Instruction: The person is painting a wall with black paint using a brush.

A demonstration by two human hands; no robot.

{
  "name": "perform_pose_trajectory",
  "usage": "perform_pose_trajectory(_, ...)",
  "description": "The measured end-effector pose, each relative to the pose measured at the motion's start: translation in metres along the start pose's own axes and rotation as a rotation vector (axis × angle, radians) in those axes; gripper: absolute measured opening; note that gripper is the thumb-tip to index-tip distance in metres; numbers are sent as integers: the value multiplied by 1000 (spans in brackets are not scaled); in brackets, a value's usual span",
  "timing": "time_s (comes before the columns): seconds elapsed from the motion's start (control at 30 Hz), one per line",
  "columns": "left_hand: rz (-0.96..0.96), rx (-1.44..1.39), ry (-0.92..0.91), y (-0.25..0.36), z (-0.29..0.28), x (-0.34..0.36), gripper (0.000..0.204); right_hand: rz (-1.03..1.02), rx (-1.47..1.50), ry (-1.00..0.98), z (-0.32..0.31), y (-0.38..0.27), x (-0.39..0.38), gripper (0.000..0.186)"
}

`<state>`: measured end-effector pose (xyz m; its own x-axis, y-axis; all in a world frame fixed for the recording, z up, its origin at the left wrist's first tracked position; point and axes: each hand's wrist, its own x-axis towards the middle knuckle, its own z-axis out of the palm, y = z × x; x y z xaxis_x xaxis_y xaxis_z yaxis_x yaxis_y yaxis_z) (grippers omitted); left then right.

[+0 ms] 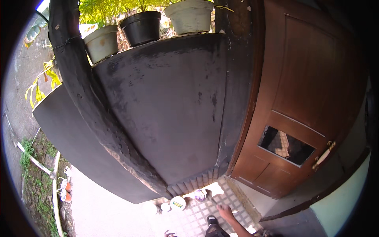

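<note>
My right hand reaches in from the lower edge, above the tiled floor. Its fingers look closed, and a thin dark shape lies just past them; what it is I cannot make out. Close by, at the foot of the dark grey wall, stands a small white and purple container. Left of that is a white tub with a coloured label, then a smaller white pot. My left hand does not show.
A brown wooden door with a handle stands at the right. Potted plants line the wall's top. A rough dark post leans before the wall. My sandalled foot is beside my right hand. Orange pots sit far left.
</note>
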<state>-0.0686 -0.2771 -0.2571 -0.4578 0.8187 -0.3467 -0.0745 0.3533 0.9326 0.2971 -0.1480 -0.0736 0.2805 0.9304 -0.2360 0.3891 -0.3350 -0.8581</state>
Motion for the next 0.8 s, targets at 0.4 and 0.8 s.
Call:
perform_pose_trajectory(0.4,237,493,-616,46,170,-9,58,-938,112,532,-142,-364,206,45)
perform_pose_trajectory(0.8,-98,766,-413,53,164,7,38,-873,-198,290,-36,-260,287,50)
